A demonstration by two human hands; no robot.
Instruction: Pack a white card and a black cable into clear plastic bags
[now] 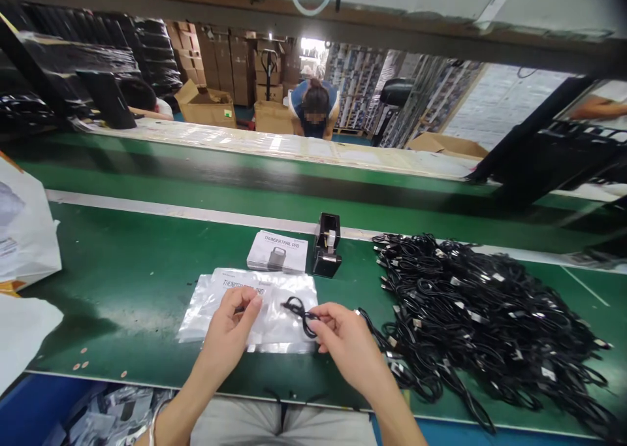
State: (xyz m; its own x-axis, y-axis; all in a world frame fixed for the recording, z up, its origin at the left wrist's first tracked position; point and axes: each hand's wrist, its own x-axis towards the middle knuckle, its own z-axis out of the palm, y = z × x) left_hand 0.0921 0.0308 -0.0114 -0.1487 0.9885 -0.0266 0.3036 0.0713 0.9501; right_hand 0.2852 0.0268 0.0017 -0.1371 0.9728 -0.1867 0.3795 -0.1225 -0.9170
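My right hand [345,341] pinches a short, coiled black cable [295,305] above a stack of clear plastic bags [289,332]. Thumb and forefinger of my left hand [230,322] are pressed together at the upper bag, seemingly on its edge; the contact is hard to see. Inside or under that bag lies a white printed leaflet [235,279] reading "Thunder Trail Pro". Just behind the bags sits a pile of matching leaflets [277,251]. Beside that pile stands a black tape dispenser [327,245].
A large heap of black cables [470,315] covers the right of the green table [122,270]. White sacks [27,237] stand at the left edge. Below is a blue bin [49,400] with bagged items [117,413]. A person [316,106] is beyond the ledge.
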